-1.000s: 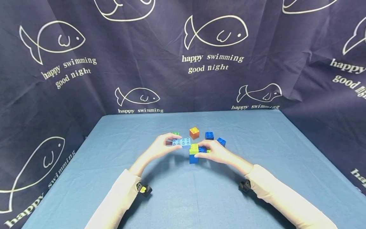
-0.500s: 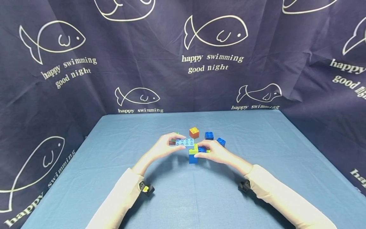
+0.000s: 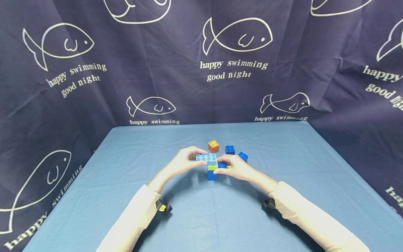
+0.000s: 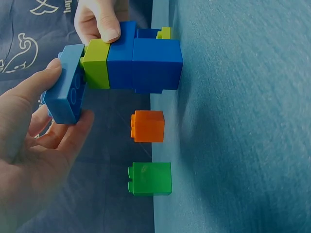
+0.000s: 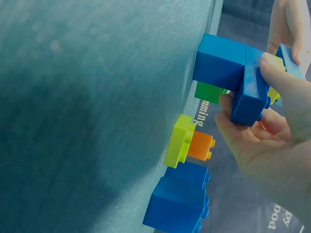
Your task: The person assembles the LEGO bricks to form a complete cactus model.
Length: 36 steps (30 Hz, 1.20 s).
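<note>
My left hand pinches a light blue 2x4 building brick between thumb and fingers. One end of that brick lies over a lime green brick, the top of a small stack. In the left wrist view it is tilted against the lime studs, with part of its hollow underside showing. Below the lime brick are dark blue bricks, the lowest at the table. My right hand grips the stack's upper dark blue brick, thumb on one side and fingers on the other.
An orange brick stands behind the stack, and a green brick sits behind my left hand. Two blue bricks are at the back right. Beside the stack lies another lime brick. A fish-print cloth hangs behind the table.
My left hand has moved right with the light blue brick, bringing its end over the lime brick, whose top is now covered. My right hand stays on the stack.
</note>
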Each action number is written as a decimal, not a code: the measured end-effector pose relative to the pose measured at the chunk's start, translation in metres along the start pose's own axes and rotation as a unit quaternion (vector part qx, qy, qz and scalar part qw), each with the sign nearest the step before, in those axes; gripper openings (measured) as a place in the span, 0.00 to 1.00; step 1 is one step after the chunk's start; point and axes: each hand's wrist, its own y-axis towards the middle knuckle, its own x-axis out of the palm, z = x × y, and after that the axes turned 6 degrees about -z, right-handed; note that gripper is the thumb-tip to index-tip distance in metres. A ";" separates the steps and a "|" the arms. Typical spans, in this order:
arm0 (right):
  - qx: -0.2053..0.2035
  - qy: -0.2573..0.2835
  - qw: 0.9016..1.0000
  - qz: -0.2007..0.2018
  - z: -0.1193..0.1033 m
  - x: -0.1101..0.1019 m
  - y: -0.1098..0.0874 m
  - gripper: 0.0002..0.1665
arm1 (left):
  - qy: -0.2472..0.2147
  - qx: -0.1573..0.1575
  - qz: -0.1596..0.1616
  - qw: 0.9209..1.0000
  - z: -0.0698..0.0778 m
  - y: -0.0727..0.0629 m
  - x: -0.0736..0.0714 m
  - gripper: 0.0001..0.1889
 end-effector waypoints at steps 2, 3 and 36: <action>-0.002 0.000 1.000 0.000 0.000 0.000 0.000 0.27 | -0.002 0.000 -0.001 1.000 0.000 0.000 0.000 0.18; -0.003 0.000 1.000 0.000 0.000 0.000 0.000 0.27 | -0.003 -0.001 -0.001 1.000 0.000 0.000 0.001 0.18; -0.013 -0.014 1.000 0.011 0.000 0.001 0.001 0.24 | 0.000 0.028 -0.018 0.999 -0.003 0.005 0.001 0.17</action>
